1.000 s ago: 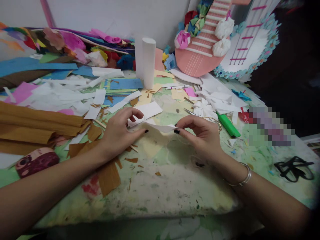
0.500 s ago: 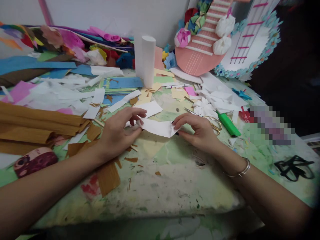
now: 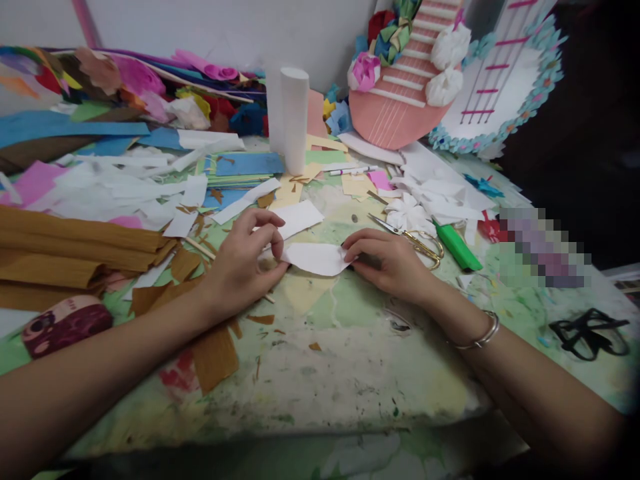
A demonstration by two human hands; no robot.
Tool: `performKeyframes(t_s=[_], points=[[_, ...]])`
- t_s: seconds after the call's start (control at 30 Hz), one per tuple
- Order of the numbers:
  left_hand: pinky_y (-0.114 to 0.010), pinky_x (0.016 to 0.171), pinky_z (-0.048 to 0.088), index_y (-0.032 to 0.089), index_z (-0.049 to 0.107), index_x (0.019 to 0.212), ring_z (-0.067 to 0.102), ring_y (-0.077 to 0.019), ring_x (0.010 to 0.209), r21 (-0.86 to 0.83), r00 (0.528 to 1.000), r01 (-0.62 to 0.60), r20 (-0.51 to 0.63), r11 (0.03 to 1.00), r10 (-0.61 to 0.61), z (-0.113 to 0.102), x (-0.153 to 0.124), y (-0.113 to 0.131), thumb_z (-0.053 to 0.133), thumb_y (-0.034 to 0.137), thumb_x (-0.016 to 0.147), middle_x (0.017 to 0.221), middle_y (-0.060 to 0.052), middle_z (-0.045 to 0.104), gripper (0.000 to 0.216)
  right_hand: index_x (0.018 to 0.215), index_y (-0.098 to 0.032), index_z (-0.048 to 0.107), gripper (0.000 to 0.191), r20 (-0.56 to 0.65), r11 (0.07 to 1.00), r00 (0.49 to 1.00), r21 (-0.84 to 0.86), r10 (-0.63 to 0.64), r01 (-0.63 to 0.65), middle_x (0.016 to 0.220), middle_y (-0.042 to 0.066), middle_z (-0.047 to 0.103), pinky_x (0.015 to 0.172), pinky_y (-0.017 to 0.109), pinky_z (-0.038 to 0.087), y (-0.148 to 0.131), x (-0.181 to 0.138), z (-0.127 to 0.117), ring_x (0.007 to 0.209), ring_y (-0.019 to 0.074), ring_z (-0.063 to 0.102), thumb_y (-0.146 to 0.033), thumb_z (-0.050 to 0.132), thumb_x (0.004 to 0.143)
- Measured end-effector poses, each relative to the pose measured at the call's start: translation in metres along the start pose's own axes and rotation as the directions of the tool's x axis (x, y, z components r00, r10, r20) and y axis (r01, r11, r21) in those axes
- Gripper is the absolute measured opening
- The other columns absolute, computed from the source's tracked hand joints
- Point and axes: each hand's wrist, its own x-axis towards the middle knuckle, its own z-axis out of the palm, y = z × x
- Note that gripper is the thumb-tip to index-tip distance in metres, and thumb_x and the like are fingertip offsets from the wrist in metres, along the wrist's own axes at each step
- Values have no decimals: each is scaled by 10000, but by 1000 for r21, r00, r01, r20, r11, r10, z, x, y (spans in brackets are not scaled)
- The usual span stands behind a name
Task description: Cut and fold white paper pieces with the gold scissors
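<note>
A small white paper piece (image 3: 316,259) lies between my hands on the paint-stained table (image 3: 330,373). My left hand (image 3: 244,264) pinches its left end with curled fingers. My right hand (image 3: 387,261) grips its right end, fingers bent down onto the paper. Both wrists rest low over the table. A silver bangle (image 3: 479,339) sits on my right wrist.
Gold-handled scissors (image 3: 420,241) and a green marker (image 3: 457,247) lie just right of my right hand. Brown crepe paper (image 3: 75,253) is piled at left, paper scraps behind. A white paper roll (image 3: 294,120) stands at the back, beside a pink paper guitar (image 3: 400,107). Black glasses (image 3: 590,332) lie far right.
The white paper was held lifted and stretched between both hands; now it has come down flat to the table and both hands press closer on its ends.
</note>
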Motion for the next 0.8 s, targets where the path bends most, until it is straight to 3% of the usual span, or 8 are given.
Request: performKeyframes(t_s=[0.13, 0.4, 0.8], points=[[-343, 797, 425, 182, 587, 745, 503, -199, 925, 75, 1000, -16, 13, 997, 15, 0, -1, -4, 578, 169, 740, 952, -61, 513, 16, 804, -169, 629, 146, 0, 1000, 1000, 16, 21, -21, 976, 60, 644, 719, 262, 482, 0, 0, -1, 841, 132, 608, -58, 541, 769], [-335, 754, 436, 219, 659, 723, 539, -207, 836, 84, 995, 73, 63, 994, -78, -3, 2, -2, 593, 294, 758, 795, -43, 606, 106, 802, -168, 635, 135, 3, 1000, 1000, -7, 18, -18, 973, 67, 648, 719, 270, 486, 1, 0, -1, 842, 140, 614, -74, 540, 780], [-319, 738, 452, 249, 730, 810, 562, -183, 797, -108, 976, -48, 207, 993, 69, -6, 2, -10, 550, 322, 815, 800, -52, 672, 195, 866, -174, 646, 124, 45, 994, 998, -101, -40, 44, 1042, 103, 605, 821, 357, 480, -6, -2, -7, 973, 196, 561, -120, 546, 815]])
